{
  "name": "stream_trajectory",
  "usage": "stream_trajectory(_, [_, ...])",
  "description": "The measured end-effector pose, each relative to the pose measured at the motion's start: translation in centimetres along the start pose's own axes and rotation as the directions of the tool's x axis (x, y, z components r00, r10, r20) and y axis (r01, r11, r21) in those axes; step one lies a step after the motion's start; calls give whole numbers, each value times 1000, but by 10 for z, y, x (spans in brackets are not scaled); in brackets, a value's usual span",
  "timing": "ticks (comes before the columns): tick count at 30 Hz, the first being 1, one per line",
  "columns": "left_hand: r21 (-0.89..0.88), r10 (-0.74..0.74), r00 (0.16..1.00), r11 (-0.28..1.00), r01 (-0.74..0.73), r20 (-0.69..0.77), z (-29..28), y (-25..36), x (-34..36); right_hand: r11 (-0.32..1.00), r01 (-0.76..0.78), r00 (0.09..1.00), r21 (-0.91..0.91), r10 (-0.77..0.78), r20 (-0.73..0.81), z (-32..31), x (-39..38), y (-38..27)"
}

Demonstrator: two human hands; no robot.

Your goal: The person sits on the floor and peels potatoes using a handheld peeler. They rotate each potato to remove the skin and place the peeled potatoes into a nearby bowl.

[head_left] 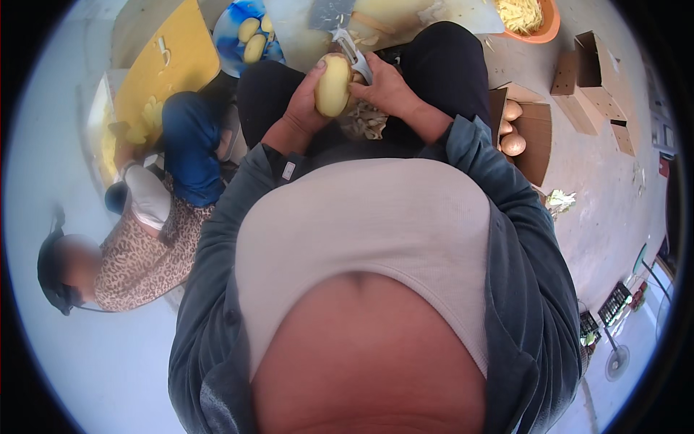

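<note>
1. Head view: the left hand [303, 108] is wrapped around a peeled yellow potato [333, 85], held upright over the person's lap.
2. The right hand [388, 88] is clamped on a metal peeler [352, 52], whose blade touches the top of the potato.
3. A heap of peelings [363, 121] lies in the lap just below both hands.
4. A cardboard box [536, 137] with unpeeled brown potatoes [512, 132] stands on the floor just beside the person's right knee.
5. A blue bowl [233, 29] near the top edge holds peeled potatoes.
6. An orange bowl [547, 27] at the top right holds cut yellow strips.
7. Another person in a spotted top [141, 257] crouches at the left.
</note>
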State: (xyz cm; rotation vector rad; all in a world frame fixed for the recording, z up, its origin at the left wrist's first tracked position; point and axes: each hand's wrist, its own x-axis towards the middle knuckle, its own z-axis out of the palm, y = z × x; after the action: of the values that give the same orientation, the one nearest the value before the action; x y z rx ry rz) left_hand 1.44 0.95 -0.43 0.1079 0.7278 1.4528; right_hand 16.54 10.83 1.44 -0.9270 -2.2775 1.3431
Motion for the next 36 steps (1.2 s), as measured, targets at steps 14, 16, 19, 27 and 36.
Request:
stream_trajectory(14, [-175,-54,996,982,67,76,-11,8,-3,973,216,974,-87,-208,92,-15,-8,-5])
stream_trajectory(16, [-176,-20,996,984,35,87,-10,6,-4,967,228,960,-116,-203,195,-17,-11,-11])
stream_trajectory(19, [-181,-17,1000,983,19,9,-4,7,-3,947,288,933,-144,-244,265,-15,-15,-16])
stream_trajectory(27, [-180,-56,993,981,75,109,-13,5,-1,927,287,947,-241,-236,220,-13,-13,-14])
stream_trajectory(36, [-36,-64,989,997,69,130,-8,5,-7,933,242,970,-267,-235,58,-14,-6,-5])
